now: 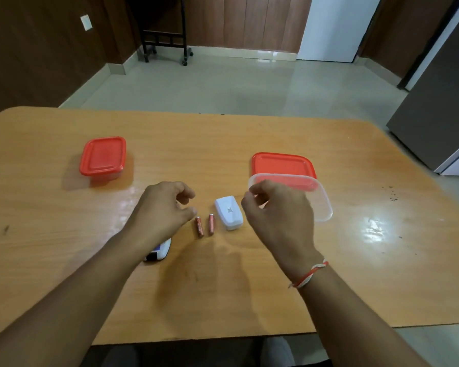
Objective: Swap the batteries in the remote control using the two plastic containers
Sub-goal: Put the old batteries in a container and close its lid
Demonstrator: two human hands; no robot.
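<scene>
Two copper-coloured batteries (199, 227) (211, 224) lie side by side on the wooden table (249, 287). To their right lies the white battery cover (228, 213). The remote control (159, 251) shows only as a white end under my left forearm. My left hand (164, 207) hovers just left of the batteries, fingers loosely curled, holding nothing. My right hand (276, 215) hovers right of the cover, fingers loosely curled, nothing seen in it. Behind it an open clear container (322, 205) rests partly on its red lid (281, 165). A second container with a red lid (102, 156) stands shut at the far left.
The table's near edge (196, 337) runs just in front of me and its far edge (223, 113) lies beyond the containers. A grey cabinet (440, 102) stands off the table's right side. Tiled floor lies beyond.
</scene>
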